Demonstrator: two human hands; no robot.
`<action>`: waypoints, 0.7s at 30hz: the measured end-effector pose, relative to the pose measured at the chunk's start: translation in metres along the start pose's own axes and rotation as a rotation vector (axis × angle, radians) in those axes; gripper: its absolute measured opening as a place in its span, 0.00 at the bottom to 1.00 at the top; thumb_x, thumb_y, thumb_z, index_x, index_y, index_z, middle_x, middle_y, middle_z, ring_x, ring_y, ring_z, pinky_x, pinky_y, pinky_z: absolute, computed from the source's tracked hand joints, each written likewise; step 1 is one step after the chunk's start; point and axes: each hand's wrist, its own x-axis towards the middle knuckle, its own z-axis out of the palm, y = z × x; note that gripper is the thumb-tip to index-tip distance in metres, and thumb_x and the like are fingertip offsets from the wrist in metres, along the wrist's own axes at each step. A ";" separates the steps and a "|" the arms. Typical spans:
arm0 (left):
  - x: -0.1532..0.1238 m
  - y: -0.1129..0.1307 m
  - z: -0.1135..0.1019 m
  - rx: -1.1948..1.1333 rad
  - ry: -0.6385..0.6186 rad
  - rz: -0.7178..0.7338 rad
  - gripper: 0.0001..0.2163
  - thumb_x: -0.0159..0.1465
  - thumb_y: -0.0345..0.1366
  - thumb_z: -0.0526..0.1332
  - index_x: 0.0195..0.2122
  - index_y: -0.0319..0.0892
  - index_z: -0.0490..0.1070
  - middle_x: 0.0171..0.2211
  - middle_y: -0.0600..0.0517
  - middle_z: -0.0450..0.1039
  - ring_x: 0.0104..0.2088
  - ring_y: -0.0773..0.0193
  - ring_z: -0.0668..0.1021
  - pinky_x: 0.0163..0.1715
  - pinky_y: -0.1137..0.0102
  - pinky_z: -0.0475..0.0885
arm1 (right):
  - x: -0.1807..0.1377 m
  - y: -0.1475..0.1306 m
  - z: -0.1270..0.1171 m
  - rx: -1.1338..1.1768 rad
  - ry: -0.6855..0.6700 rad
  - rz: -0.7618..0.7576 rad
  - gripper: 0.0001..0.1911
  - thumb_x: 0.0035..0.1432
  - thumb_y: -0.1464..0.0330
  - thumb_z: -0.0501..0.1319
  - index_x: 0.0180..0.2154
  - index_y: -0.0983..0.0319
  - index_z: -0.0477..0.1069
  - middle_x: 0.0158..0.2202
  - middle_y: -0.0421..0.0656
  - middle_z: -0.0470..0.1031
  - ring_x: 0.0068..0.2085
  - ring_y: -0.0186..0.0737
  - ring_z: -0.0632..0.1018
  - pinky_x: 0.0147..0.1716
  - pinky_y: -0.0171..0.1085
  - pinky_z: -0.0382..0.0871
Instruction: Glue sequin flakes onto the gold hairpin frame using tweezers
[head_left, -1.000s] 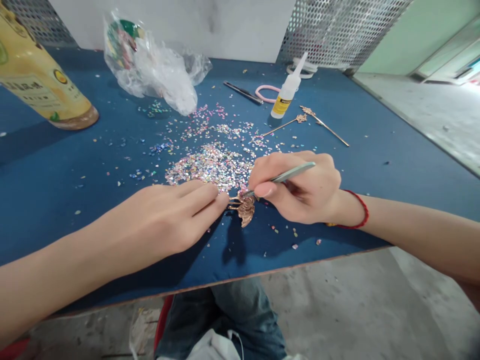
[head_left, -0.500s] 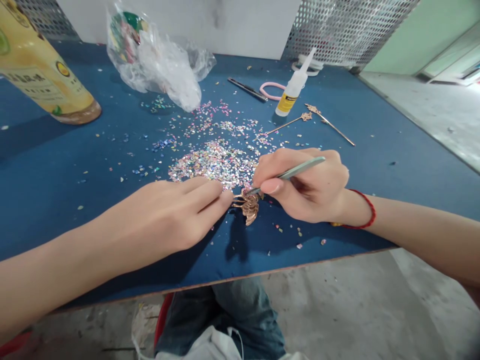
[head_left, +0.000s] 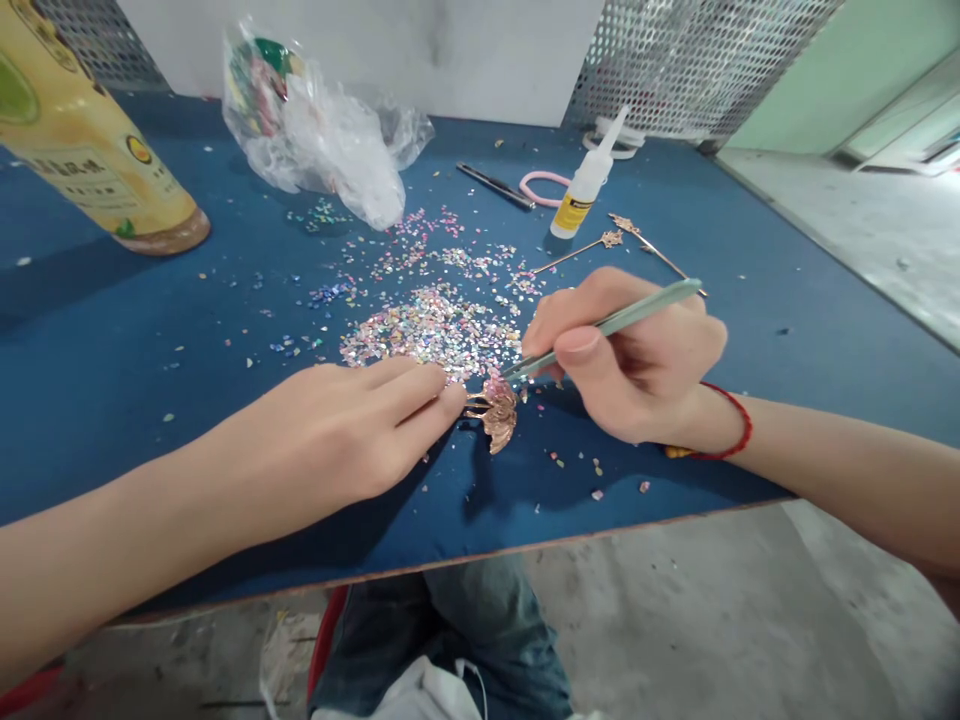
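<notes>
Between the fingertips of my left hand (head_left: 375,425) is the stem end of a gold-coloured metal hairpin (head_left: 500,420), fan-shaped at its head. Pink chips cover the upper part of that head. My right hand (head_left: 630,355) is closed around pale green tweezers (head_left: 626,315), whose tip is at the pink chips on the hairpin. Right behind my left fingers lies a pile of shiny, multicoloured shell-like chips (head_left: 439,330). My left fingers hide most of the hairpin's stem.
A glue bottle (head_left: 581,190) stands beside a pink ring (head_left: 545,188), a black pen (head_left: 495,185) and two gold hairpins (head_left: 611,239). A crumpled plastic bag (head_left: 337,150) and a yellow bottle (head_left: 112,160) are at the back left. The table's front edge (head_left: 480,555) runs before my lap.
My right hand has moved a little right, and the tweezers' tip has drawn back slightly from the hairpin's middle, showing more pink chips. My left hand keeps its hold.
</notes>
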 end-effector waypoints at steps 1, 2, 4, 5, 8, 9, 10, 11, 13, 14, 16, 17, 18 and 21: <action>0.000 -0.001 0.000 -0.001 0.004 0.009 0.20 0.72 0.24 0.38 0.49 0.34 0.70 0.37 0.46 0.75 0.34 0.61 0.77 0.21 0.70 0.63 | 0.000 0.000 0.000 -0.003 -0.026 -0.015 0.15 0.69 0.66 0.56 0.29 0.65 0.70 0.23 0.37 0.70 0.21 0.25 0.69 0.21 0.29 0.65; 0.000 -0.001 0.000 -0.006 0.005 0.009 0.20 0.72 0.24 0.38 0.49 0.34 0.70 0.36 0.46 0.74 0.33 0.61 0.77 0.21 0.70 0.63 | 0.000 -0.001 -0.001 0.004 -0.047 -0.030 0.15 0.69 0.66 0.56 0.29 0.65 0.70 0.23 0.37 0.70 0.22 0.26 0.70 0.21 0.30 0.65; 0.000 -0.001 -0.001 -0.018 -0.008 -0.012 0.20 0.72 0.25 0.38 0.48 0.35 0.69 0.36 0.47 0.74 0.33 0.62 0.76 0.21 0.70 0.64 | 0.000 -0.002 -0.002 0.021 -0.048 -0.071 0.15 0.68 0.67 0.57 0.28 0.65 0.70 0.23 0.38 0.71 0.23 0.27 0.71 0.23 0.30 0.67; 0.000 0.000 -0.002 -0.020 -0.018 -0.030 0.19 0.72 0.25 0.38 0.49 0.35 0.69 0.36 0.47 0.74 0.33 0.62 0.76 0.21 0.70 0.65 | 0.000 -0.003 -0.002 0.018 -0.035 -0.085 0.15 0.68 0.68 0.56 0.28 0.65 0.70 0.23 0.39 0.72 0.24 0.28 0.72 0.23 0.31 0.68; -0.001 0.001 -0.003 -0.026 -0.036 -0.054 0.17 0.72 0.25 0.41 0.50 0.37 0.68 0.37 0.48 0.74 0.35 0.63 0.77 0.22 0.71 0.64 | 0.001 -0.004 -0.004 -0.024 0.057 -0.123 0.14 0.68 0.68 0.56 0.29 0.63 0.71 0.25 0.40 0.74 0.24 0.30 0.74 0.22 0.32 0.70; -0.002 0.002 -0.003 -0.032 -0.032 -0.060 0.17 0.71 0.25 0.42 0.51 0.37 0.67 0.38 0.48 0.74 0.36 0.62 0.77 0.22 0.72 0.65 | 0.001 -0.004 -0.005 -0.035 0.095 -0.143 0.14 0.68 0.68 0.56 0.29 0.63 0.71 0.25 0.39 0.74 0.23 0.30 0.74 0.22 0.32 0.70; -0.003 0.002 -0.002 -0.045 -0.028 -0.068 0.16 0.71 0.25 0.43 0.53 0.37 0.67 0.38 0.48 0.74 0.36 0.63 0.77 0.23 0.72 0.65 | 0.002 -0.004 -0.005 -0.048 0.133 -0.164 0.14 0.68 0.68 0.56 0.28 0.63 0.70 0.24 0.39 0.74 0.23 0.30 0.75 0.21 0.32 0.70; -0.004 0.002 -0.002 -0.064 -0.027 -0.082 0.17 0.71 0.25 0.43 0.53 0.37 0.66 0.38 0.48 0.74 0.36 0.63 0.76 0.23 0.72 0.65 | 0.002 -0.005 -0.005 -0.061 0.171 -0.189 0.14 0.68 0.68 0.57 0.28 0.63 0.70 0.24 0.39 0.74 0.23 0.30 0.75 0.21 0.32 0.70; -0.005 0.001 -0.001 -0.109 -0.027 -0.125 0.18 0.71 0.24 0.43 0.54 0.39 0.66 0.38 0.49 0.74 0.35 0.64 0.77 0.24 0.72 0.65 | 0.002 -0.004 -0.005 -0.084 0.210 -0.211 0.15 0.68 0.68 0.56 0.28 0.64 0.70 0.23 0.39 0.74 0.22 0.30 0.74 0.20 0.32 0.70; -0.005 0.001 -0.001 -0.128 -0.022 -0.150 0.18 0.70 0.24 0.43 0.53 0.40 0.67 0.37 0.49 0.74 0.35 0.64 0.77 0.24 0.72 0.65 | 0.001 -0.004 -0.005 -0.092 0.214 -0.204 0.16 0.69 0.67 0.56 0.28 0.64 0.70 0.23 0.39 0.74 0.21 0.29 0.74 0.20 0.32 0.70; -0.006 0.002 0.000 -0.147 0.009 -0.191 0.18 0.70 0.24 0.44 0.53 0.42 0.68 0.37 0.51 0.75 0.35 0.65 0.77 0.24 0.72 0.64 | 0.001 -0.003 -0.004 -0.104 0.198 -0.186 0.17 0.69 0.64 0.56 0.28 0.64 0.70 0.23 0.39 0.75 0.21 0.28 0.73 0.20 0.31 0.70; -0.006 0.002 0.001 -0.146 0.033 -0.203 0.18 0.70 0.24 0.45 0.53 0.42 0.69 0.36 0.51 0.75 0.35 0.66 0.77 0.25 0.73 0.64 | 0.000 -0.002 -0.004 -0.116 0.195 -0.200 0.17 0.69 0.64 0.55 0.28 0.63 0.70 0.24 0.38 0.75 0.21 0.28 0.73 0.20 0.32 0.71; -0.006 0.002 0.001 -0.141 0.054 -0.210 0.17 0.70 0.24 0.46 0.53 0.42 0.69 0.37 0.52 0.75 0.35 0.66 0.77 0.25 0.73 0.64 | 0.000 -0.001 -0.003 -0.130 0.203 -0.228 0.17 0.69 0.64 0.55 0.28 0.63 0.71 0.23 0.38 0.75 0.21 0.28 0.74 0.21 0.32 0.72; -0.006 0.003 0.001 -0.127 0.065 -0.211 0.16 0.70 0.25 0.46 0.53 0.42 0.68 0.37 0.52 0.76 0.36 0.67 0.78 0.25 0.73 0.64 | 0.001 -0.002 -0.003 -0.146 0.242 -0.310 0.18 0.69 0.63 0.55 0.28 0.63 0.71 0.21 0.37 0.74 0.22 0.29 0.76 0.23 0.31 0.75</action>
